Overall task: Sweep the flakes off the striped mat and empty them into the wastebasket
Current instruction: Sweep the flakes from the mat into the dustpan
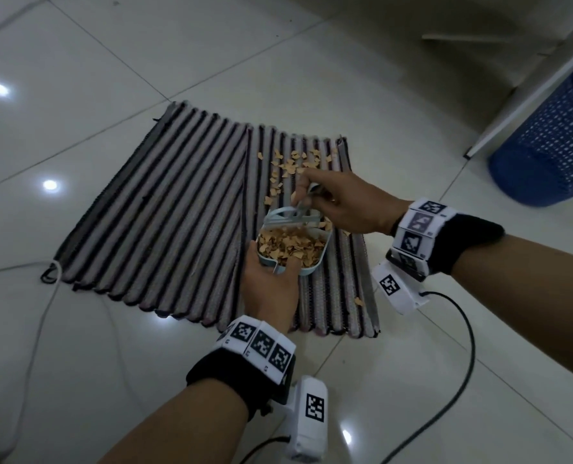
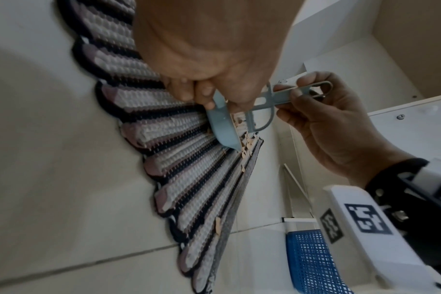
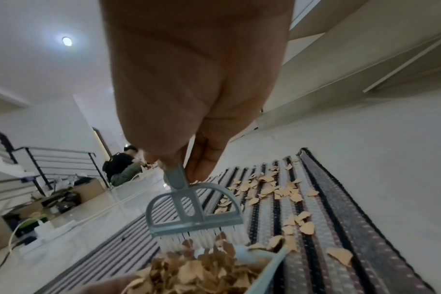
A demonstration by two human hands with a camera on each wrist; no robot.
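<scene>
A striped mat (image 1: 164, 209) lies on the tiled floor, with tan flakes (image 1: 291, 165) scattered over its far right part. My left hand (image 1: 271, 283) grips a small light-blue dustpan (image 1: 290, 247) heaped with flakes, resting on the mat. My right hand (image 1: 342, 202) pinches the handle of a small grey-blue brush (image 1: 295, 216), whose white bristles (image 3: 202, 238) meet the dustpan's far lip. The brush (image 3: 191, 210) and more loose flakes (image 3: 277, 191) show in the right wrist view. The dustpan (image 2: 222, 125) appears edge-on in the left wrist view. A blue mesh wastebasket (image 1: 552, 128) stands at the far right.
A white panel edge (image 1: 529, 95) leans beside the wastebasket. Cables (image 1: 452, 380) trail over the floor near my arms. A stray flake (image 1: 358, 300) lies by the mat's near right corner. In the right wrist view a person (image 3: 121, 165) sits far off, near boxes and clutter.
</scene>
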